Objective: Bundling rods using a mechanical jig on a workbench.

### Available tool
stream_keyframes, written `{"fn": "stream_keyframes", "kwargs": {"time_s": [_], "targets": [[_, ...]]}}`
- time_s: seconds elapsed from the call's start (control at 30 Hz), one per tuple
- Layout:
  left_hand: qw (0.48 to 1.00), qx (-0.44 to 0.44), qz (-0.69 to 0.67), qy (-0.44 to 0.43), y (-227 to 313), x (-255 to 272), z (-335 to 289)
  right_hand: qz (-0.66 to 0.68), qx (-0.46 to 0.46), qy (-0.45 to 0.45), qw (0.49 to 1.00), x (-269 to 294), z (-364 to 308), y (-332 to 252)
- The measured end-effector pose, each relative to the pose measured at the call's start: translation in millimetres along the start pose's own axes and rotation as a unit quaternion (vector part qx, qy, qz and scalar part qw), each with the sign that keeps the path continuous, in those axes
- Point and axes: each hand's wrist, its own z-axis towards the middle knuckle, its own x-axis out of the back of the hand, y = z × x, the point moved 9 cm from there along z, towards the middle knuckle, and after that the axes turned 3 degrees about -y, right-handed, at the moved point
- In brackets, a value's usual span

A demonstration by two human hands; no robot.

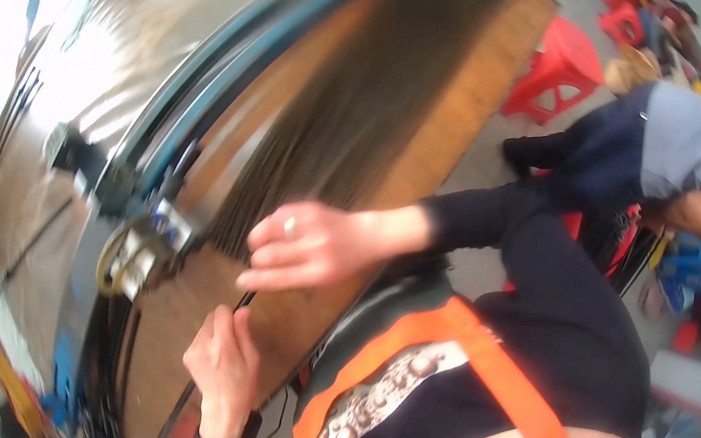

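Head view, tilted and blurred. Nearest, the person's dark top with an orange strap. Left hand, black band at the wrist, curls its fingers around a thin dark rod at the near edge of a wooden workbench. Right hand hovers above the bench, fingers together, outstretched. Beyond lies a bundle of long thin dark rods. Far right, red plastic stools and another person bending.
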Motion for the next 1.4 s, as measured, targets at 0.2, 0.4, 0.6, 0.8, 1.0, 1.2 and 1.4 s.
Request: {"fn": "stream_keyframes", "kwargs": {"time_s": [0.2, 0.4, 0.6, 0.8, 1.0, 1.2, 1.4], "targets": [[0.97, -0.136, 0.156, 0.126, 33.8, 98.8, 45.5, -0.066, -0.074, 0.006, 0.995, 68.5, -13.7, 108.2], [0.96, -0.171, 0.221, -0.026, 66.3, 105.1, 123.0, -0.067, -0.19, 0.004, 0.979, 101.4, -21.1, 180.8], [0.942, -0.239, 0.23, 0.051, 80.8, 89.5, 125.1, -0.121, -0.248, 0.059, 0.959, 109.5, -42.8, 205.1], [0.958, -0.148, 0.227, 0.09, 34.7, 110.3, 108.4, -0.108, -0.262, -0.03, 0.959, 62.6, -11.8, 181.6], [0.952, -0.148, 0.238, 0.12, 29.8, 127.0, 71.8, 0.006, -0.145, 0.049, 0.988, 57.9, 37.2, 105.1], [0.952, -0.146, 0.234, 0.13, 39.3, 131.1, 60.3, 0.121, -0.075, 0.123, 0.982, 64.5, 60.8, 89.0], [0.946, -0.126, 0.254, 0.154, 34.9, 136.1, 43.8, 0.067, -0.119, 0.062, 0.989, 50.0, 51.9, 99.5]]}}
